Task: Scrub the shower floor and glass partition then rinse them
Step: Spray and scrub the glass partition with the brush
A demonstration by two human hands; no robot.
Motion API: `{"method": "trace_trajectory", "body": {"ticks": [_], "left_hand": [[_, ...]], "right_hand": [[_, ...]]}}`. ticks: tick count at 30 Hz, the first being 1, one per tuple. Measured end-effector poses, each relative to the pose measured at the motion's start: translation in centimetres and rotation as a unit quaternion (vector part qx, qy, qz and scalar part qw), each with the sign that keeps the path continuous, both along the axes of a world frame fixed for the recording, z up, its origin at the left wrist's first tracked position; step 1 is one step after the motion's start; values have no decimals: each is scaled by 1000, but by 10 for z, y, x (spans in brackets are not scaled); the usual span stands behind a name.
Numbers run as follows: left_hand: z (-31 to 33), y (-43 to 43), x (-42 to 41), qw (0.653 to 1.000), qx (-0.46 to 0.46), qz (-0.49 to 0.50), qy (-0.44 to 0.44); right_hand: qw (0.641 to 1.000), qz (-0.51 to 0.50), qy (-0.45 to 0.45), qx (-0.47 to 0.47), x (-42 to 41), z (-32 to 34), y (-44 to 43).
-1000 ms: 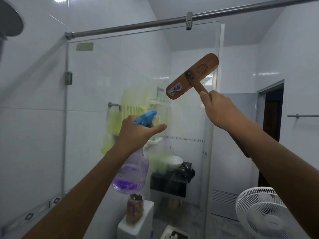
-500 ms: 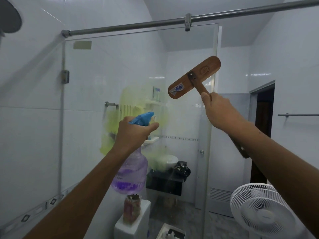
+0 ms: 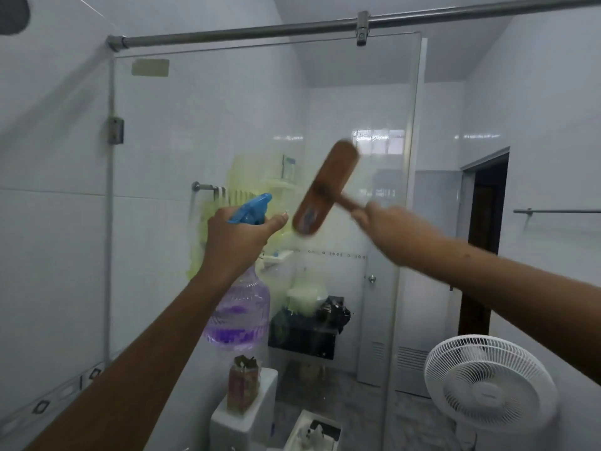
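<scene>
Left hand (image 3: 237,242) grips blue-triggered clear purple spray bottle (image 3: 239,317) at neck, light | right hand (image 3: 390,232) grips stiff brown wooden brush (image 3: 325,190) by handle, mid-frame | I judge glass partition (image 3: 195,125) slick.

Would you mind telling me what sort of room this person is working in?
Most likely a home bathroom, seen from inside the shower: a glass partition is braced by a steel rail, the walls are white tile, and a toilet tank shows through the glass.
</scene>
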State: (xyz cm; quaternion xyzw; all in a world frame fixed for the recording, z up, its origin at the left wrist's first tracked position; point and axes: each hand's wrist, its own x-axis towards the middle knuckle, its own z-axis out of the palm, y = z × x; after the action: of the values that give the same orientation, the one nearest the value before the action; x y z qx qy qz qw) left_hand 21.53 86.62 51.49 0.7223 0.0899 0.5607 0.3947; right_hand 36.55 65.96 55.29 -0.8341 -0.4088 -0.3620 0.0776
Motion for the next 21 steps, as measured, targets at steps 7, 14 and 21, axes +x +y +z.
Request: {"method": "trace_trajectory", "body": {"ticks": [7, 14, 21], "left_hand": [[-3, 15, -2, 1000, -5, -13, 27], [-3, 29, -2, 999, -6, -25, 34], [-4, 50, -7, 999, -3, -23, 46]], "right_hand": [[994, -19, 6, 104, 16, 54, -4], [992, 2, -23, -128, -9, -29, 12], [995, 32, 21, 90, 10, 27, 28]]}}
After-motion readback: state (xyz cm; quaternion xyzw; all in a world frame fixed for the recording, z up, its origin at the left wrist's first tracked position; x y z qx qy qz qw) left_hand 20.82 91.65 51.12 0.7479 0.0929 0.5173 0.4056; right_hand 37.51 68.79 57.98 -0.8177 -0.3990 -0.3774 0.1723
